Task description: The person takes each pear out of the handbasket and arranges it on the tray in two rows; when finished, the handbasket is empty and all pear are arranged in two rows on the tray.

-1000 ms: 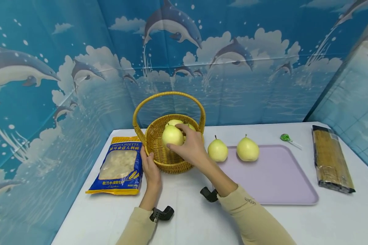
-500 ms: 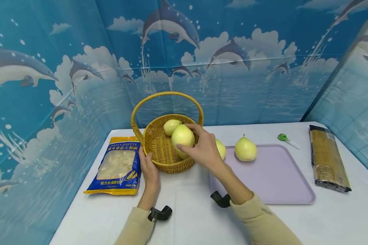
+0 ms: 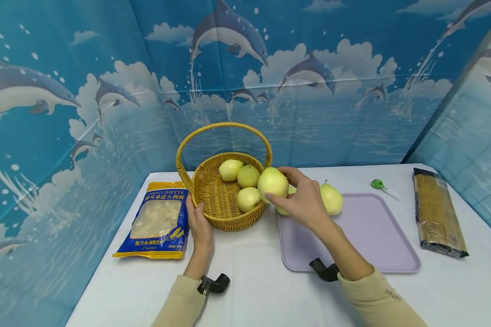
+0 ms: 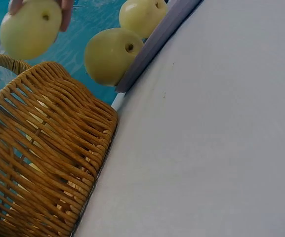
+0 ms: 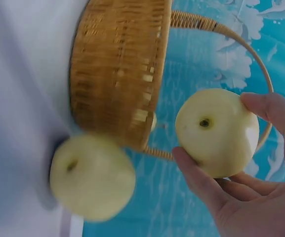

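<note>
- Pear (image 3: 273, 184), held: just right of centre in the head view, beside the basket's right rim. Over the last second it shifts rightward from above the basket, and we take this as carrying out of the basket, toward the tray's side.
- Right hand (image 3: 304, 197): fingers and thumb spread to the pear's width, pinching it from opposite sides; we note a secure hold.
- Left hand (image 3: 199, 226): stays at the basket's left side, fingers fairly straight along the wall; we see no closed grasp.
- Basket (image 3: 231, 224): centre; golden-brown wicker, round, with one tall arched handle. Three pears (image 3: 248, 199) lie inside, now plainly uncovered.
- Tray (image 3: 364, 240): right of centre; lilac, smooth, shallow, round-cornered. Two further pears (image 3: 332, 199) stand at its far-left part, one mostly behind the right hand.
- Fruit finish: pale yellow-green, smooth skin, rounded; we see a dark dimple on the held one in the right wrist view.
- Pasta bag (image 3: 159, 222): left; blue and yellow, with a clear window.
</note>
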`<state>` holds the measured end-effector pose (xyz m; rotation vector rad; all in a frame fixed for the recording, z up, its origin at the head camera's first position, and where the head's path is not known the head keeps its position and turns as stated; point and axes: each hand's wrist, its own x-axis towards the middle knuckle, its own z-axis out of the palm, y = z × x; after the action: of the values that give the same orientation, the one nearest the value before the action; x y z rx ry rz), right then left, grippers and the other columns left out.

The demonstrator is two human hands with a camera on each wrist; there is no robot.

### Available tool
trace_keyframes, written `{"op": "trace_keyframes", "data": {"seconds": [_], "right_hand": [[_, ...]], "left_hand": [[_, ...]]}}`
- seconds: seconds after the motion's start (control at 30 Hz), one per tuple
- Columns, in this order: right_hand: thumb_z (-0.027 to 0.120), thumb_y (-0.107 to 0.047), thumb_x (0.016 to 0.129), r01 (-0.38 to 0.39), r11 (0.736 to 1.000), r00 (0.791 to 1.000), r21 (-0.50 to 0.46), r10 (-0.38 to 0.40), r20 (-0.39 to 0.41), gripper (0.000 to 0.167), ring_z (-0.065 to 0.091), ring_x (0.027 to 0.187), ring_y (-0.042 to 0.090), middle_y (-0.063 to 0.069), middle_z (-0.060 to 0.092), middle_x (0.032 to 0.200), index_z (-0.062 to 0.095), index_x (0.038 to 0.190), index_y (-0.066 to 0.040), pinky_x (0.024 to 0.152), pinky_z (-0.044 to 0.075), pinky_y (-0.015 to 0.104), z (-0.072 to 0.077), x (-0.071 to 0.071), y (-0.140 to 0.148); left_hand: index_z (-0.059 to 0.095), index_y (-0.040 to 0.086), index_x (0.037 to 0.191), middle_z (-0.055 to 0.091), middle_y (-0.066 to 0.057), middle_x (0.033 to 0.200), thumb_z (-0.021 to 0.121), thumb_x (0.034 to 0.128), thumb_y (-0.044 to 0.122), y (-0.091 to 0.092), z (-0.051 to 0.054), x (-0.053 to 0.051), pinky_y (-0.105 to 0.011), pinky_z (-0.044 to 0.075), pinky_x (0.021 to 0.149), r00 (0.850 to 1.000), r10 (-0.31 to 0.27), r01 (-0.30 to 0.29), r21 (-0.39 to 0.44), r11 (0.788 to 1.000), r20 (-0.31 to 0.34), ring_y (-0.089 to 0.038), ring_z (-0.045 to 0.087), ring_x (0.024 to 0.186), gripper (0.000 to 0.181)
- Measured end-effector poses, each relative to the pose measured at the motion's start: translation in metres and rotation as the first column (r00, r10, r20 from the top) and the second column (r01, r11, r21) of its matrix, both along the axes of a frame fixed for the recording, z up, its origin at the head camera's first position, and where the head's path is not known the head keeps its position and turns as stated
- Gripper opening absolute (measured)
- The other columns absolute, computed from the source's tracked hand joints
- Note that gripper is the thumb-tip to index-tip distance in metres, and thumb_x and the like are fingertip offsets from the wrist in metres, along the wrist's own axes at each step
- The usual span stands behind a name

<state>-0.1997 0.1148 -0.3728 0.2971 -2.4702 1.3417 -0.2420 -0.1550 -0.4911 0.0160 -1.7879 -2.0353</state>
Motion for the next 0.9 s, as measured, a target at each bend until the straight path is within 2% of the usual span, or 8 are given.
{"op": "trace_keyframes", "data": {"seconds": [0.13, 0.27, 0.37, 0.57, 0.63, 0.73, 0.8, 0.9], "right_hand": [[0.088, -0.031, 0.086, 0.024, 1.000, 1.000, 0.018, -0.024, -0.011, 0.068, 0.072, 0.118, 0.035, 0.016, 0.068, 0.140, 0.061, 0.145, -0.011, 0.113, 0.049, 0.055, -0.003, 0.003, 0.024], [0.087, -0.033, 0.087, 0.077, 0.996, 0.996, 0.052, -0.074, -0.050, 0.066, 0.069, 0.125, 0.036, 0.017, 0.069, 0.138, 0.062, 0.143, -0.010, 0.091, 0.062, 0.057, -0.007, 0.006, 0.051], [0.088, -0.033, 0.086, 0.129, 0.990, 0.989, 0.060, -0.124, -0.079, 0.064, 0.070, 0.121, 0.039, 0.018, 0.071, 0.134, 0.064, 0.141, -0.010, 0.089, 0.063, 0.057, -0.010, 0.012, 0.071], [0.089, -0.030, 0.085, 0.216, 0.974, 0.973, 0.076, -0.207, -0.104, 0.066, 0.070, 0.120, 0.043, 0.020, 0.071, 0.134, 0.064, 0.143, -0.011, 0.072, 0.060, 0.016, -0.015, 0.019, 0.105], [0.088, -0.029, 0.086, 0.229, 0.970, 0.970, 0.079, -0.222, -0.096, 0.068, 0.067, 0.122, 0.047, 0.022, 0.068, 0.137, 0.062, 0.145, -0.009, 0.084, 0.058, 0.018, -0.015, 0.018, 0.114], [0.086, -0.030, 0.088, 0.250, 0.963, 0.967, 0.098, -0.243, -0.076, 0.070, 0.063, 0.124, 0.054, 0.026, 0.064, 0.142, 0.058, 0.148, -0.006, 0.116, 0.038, 0.058, -0.015, 0.016, 0.128], [0.085, -0.031, 0.089, 0.269, 0.956, 0.963, 0.115, -0.264, -0.063, 0.071, 0.060, 0.125, 0.057, 0.028, 0.061, 0.143, 0.057, 0.149, -0.004, 0.111, 0.020, 0.079, -0.015, 0.014, 0.135], [0.084, -0.031, 0.090, 0.297, 0.943, 0.955, 0.150, -0.293, -0.051, 0.072, 0.059, 0.126, 0.058, 0.030, 0.059, 0.144, 0.055, 0.149, -0.002, 0.107, 0.019, 0.079, -0.018, 0.010, 0.143]], "left_hand": [[0.026, 0.025, 0.167, 0.030, 0.003, 0.172, 0.034, 0.1087, 0.019, 0.002, 0.001, 0.001, -0.037, 0.021, 0.133, 1.000, 0.009, -0.009, 0.000, 1.000, 0.000, -0.016, 0.029, 0.158, 0.059], [0.026, 0.025, 0.167, 0.030, 0.003, 0.172, 0.034, 0.1083, 0.020, 0.005, 0.001, 0.000, -0.037, 0.022, 0.133, 1.000, 0.016, -0.016, -0.010, 1.000, 0.010, -0.016, 0.029, 0.158, 0.060], [0.025, 0.024, 0.168, 0.029, 0.003, 0.172, 0.035, 0.1081, 0.020, 0.007, 0.001, -0.001, -0.037, 0.021, 0.133, 1.000, 0.010, -0.010, -0.006, 1.000, 0.022, -0.017, 0.028, 0.158, 0.060], [0.025, 0.023, 0.168, 0.029, 0.001, 0.172, 0.035, 0.1081, 0.019, 0.009, 0.000, -0.001, -0.039, 0.021, 0.133, 1.000, 0.012, -0.012, -0.024, 1.000, 0.017, -0.018, 0.028, 0.158, 0.061], [0.026, 0.024, 0.167, 0.030, 0.002, 0.171, 0.035, 0.1083, 0.020, 0.009, 0.000, 0.000, -0.038, 0.022, 0.133, 1.000, 0.014, -0.013, -0.024, 1.000, 0.018, -0.017, 0.029, 0.158, 0.060], [0.026, 0.025, 0.167, 0.030, 0.003, 0.171, 0.035, 0.1086, 0.021, 0.007, 0.000, 0.001, -0.038, 0.022, 0.132, 1.000, 0.008, -0.007, -0.017, 1.000, 0.028, -0.017, 0.029, 0.157, 0.059], [0.025, 0.025, 0.168, 0.029, 0.003, 0.172, 0.035, 0.1089, 0.022, 0.005, 0.000, 0.001, -0.038, 0.021, 0.133, 0.999, 0.008, -0.007, -0.021, 1.000, 0.033, -0.016, 0.028, 0.158, 0.060], [0.025, 0.024, 0.168, 0.029, 0.002, 0.172, 0.036, 0.1088, 0.021, 0.000, 0.001, 0.000, -0.037, 0.021, 0.133, 0.999, 0.019, -0.018, -0.026, 0.999, 0.031, -0.016, 0.028, 0.158, 0.060]]}}
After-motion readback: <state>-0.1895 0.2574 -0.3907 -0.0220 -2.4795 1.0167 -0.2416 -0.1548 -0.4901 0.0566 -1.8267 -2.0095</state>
